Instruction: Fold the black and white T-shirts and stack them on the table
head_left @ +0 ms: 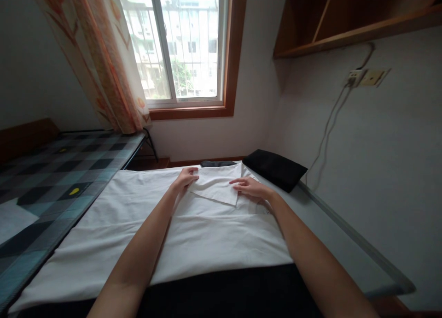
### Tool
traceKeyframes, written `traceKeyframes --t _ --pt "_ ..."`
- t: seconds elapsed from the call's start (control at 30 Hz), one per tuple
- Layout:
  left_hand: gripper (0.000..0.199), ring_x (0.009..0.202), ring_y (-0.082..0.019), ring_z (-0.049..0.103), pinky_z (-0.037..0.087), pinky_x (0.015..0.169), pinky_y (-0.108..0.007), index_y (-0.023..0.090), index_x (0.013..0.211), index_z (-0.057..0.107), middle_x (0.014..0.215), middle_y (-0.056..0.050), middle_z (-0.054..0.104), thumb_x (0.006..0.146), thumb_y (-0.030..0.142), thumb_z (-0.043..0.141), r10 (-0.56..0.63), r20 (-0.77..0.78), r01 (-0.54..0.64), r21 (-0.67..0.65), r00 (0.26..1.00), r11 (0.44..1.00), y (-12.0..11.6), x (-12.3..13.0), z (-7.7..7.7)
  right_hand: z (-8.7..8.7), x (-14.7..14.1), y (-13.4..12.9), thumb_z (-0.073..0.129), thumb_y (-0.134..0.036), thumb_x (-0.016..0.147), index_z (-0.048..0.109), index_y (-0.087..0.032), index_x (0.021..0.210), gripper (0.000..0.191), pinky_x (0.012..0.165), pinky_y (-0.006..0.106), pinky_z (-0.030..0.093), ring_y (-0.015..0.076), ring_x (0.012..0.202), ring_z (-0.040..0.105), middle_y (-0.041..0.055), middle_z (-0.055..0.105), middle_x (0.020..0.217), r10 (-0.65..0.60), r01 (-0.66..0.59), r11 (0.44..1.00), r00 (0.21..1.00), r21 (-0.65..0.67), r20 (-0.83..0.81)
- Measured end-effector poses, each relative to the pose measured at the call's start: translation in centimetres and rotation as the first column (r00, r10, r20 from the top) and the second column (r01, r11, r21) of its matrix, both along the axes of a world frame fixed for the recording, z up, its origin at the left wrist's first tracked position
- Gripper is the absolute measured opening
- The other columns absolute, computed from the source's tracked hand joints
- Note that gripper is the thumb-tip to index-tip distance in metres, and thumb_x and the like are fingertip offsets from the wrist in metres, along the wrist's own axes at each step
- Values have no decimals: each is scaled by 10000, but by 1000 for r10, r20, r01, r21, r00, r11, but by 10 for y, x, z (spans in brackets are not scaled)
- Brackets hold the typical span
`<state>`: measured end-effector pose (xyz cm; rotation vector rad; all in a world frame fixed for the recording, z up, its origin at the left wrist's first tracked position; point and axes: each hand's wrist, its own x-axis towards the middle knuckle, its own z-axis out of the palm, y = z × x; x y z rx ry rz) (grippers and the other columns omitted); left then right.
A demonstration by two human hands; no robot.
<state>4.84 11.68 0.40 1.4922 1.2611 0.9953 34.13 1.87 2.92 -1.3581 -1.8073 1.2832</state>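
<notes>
A large white cloth, which looks like a garment, is spread out in front of me. At its far side a sleeve-like flap lies folded over in a tapering shape. My left hand pinches the flap's left end between thumb and fingers. Over the flap's right side, my right hand rests with its fingers stretched out and a little apart. Part of the cloth beneath the right hand is hidden.
A folded black cloth lies beyond my right hand, near the wall. A dark grey item sits at the far edge. To the left stands a bed with a checked cover. A grey rail and hanging cables are at right.
</notes>
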Motion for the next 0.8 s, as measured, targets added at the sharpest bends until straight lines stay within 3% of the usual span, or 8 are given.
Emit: traceKeyframes --t 0.13,0.3,0.63,0.8 --pt "516 743 -169 599 448 645 -247 105 991 687 873 -46 661 493 231 733 -8 -14 9 19 1000 1000 -2 1 2 7 2 -3 711 -479 688 730 -165 1031 465 645 222 446 131 696 582 20 690 771 122 -121 993 987 -14 102" --pt "478 735 -170 600 457 646 -254 99 985 684 864 -45 669 515 188 700 -14 -62 17 49 998 999 -2 1 5 2 1 0 680 -483 690 757 -151 780 353 616 229 424 128 651 550 26 684 710 11 -11 1000 992 4 127" --pt "355 841 -181 579 452 796 -282 137 899 703 914 -39 635 545 160 697 70 -206 -24 218 976 976 2 4 -3 -7 2 5 628 -502 705 736 -150 715 368 533 225 369 111 559 495 3 613 584 -26 16 998 986 62 165" --pt "298 854 -169 563 448 819 -275 166 946 699 951 -33 566 660 247 696 132 -470 31 322 873 946 3 3 -5 -7 3 6 631 -527 696 699 -152 639 385 483 226 340 100 493 467 0 588 534 -65 47 996 970 82 236"
